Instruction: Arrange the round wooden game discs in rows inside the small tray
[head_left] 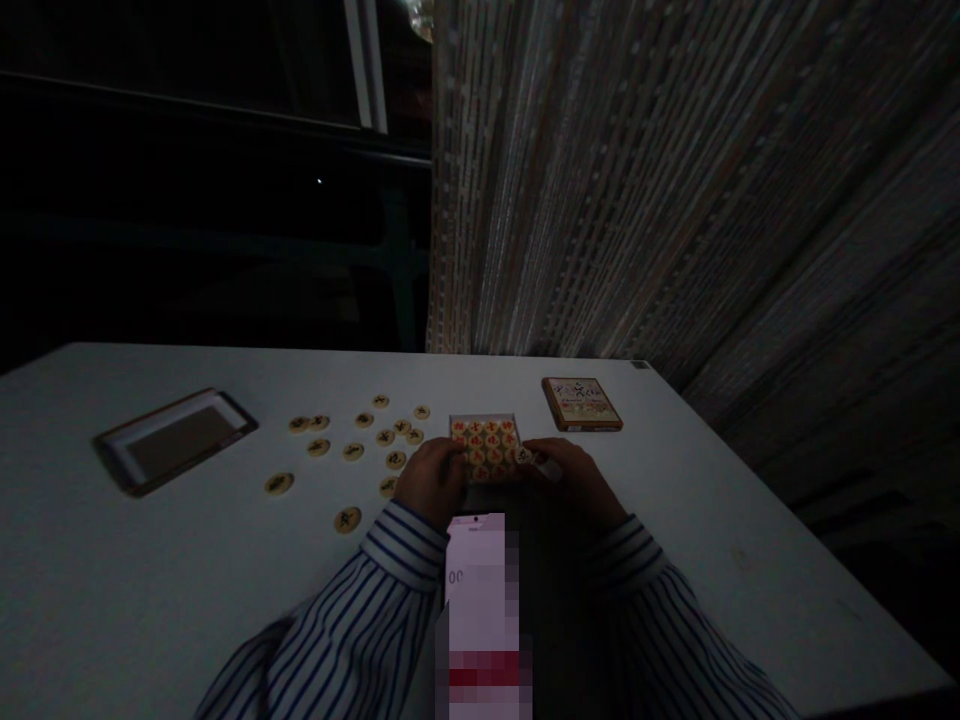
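A small clear box (pixel 484 418) stands on the table, filled with rows of round Chinese chess pieces (pixel 491 441) marked in red. My left hand (pixel 433 482) is curled round the box's left side, its fingertips at the edge. Between the fingers of my right hand (pixel 574 478) is a Chinese chess piece (pixel 523 455) with a dark character, at the box's right edge. To the left lie several loose pieces with dark characters, among them one piece (pixel 347 520) near my left sleeve and another piece (pixel 279 484) farther left. Some of them touch or overlap.
A phone (pixel 476 580) with a lit screen lies between my forearms. An open, shallow box part (pixel 124 470) rests at the left of the white table (pixel 187 560). Behind the box on the right is a printed lid (pixel 583 403). A striped curtain (pixel 570 180) hangs behind the table.
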